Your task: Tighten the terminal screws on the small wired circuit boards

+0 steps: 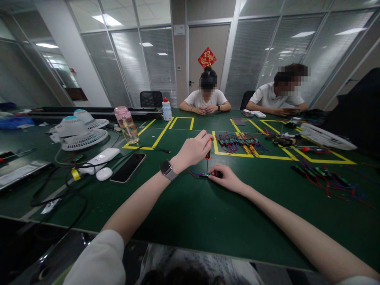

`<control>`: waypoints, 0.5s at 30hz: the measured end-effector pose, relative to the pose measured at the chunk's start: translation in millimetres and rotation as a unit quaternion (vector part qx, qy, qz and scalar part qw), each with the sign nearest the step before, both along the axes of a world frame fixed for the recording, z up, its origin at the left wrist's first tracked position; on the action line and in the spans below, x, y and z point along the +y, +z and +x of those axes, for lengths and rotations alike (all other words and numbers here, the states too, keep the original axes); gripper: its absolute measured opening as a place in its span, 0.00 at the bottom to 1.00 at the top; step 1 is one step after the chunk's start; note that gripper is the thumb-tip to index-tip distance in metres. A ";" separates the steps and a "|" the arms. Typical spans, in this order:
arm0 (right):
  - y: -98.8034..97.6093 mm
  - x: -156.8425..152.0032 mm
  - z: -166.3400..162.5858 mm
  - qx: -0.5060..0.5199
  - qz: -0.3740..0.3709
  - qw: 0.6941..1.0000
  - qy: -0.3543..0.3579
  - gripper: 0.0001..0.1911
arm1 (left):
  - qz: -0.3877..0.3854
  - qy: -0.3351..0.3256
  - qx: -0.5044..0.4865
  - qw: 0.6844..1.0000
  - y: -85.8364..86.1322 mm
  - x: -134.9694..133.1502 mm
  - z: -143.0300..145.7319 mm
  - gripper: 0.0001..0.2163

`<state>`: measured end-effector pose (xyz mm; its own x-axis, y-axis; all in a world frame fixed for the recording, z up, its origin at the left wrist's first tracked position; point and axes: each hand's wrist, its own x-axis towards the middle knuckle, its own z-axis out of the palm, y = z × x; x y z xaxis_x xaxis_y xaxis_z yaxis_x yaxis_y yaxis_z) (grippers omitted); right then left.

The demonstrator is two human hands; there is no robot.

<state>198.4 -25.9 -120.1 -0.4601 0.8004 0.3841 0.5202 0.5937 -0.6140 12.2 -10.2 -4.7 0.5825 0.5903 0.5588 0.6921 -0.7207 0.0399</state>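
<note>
My left hand, with a watch at its wrist, is closed around the handle of a screwdriver. The screwdriver stands upright, its tip down on a small circuit board with red and blue wires. At the board's right end, my right hand pinches its edge between thumb and fingers, resting low on the table. What the tip touches on the board is too small to make out.
Wired circuit boards lie in a heap beyond my hands, with more boards at right. A phone, a pink bottle and fans are at left. Two people sit across the green table.
</note>
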 end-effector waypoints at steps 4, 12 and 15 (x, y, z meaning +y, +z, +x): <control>-1.5 1.2 0.4 0.001 0.000 1.000 0.001 0.06 | 0.003 -0.006 -0.012 1.000 -1.0 1.6 1.1 0.12; -0.4 0.5 0.1 0.004 0.001 1.000 0.001 0.06 | 0.004 0.008 -0.004 1.000 1.7 1.5 -1.4 0.14; 0.6 -0.1 -0.2 0.003 0.002 1.000 0.002 0.06 | 0.011 0.004 -0.008 1.000 1.3 0.0 -0.4 0.12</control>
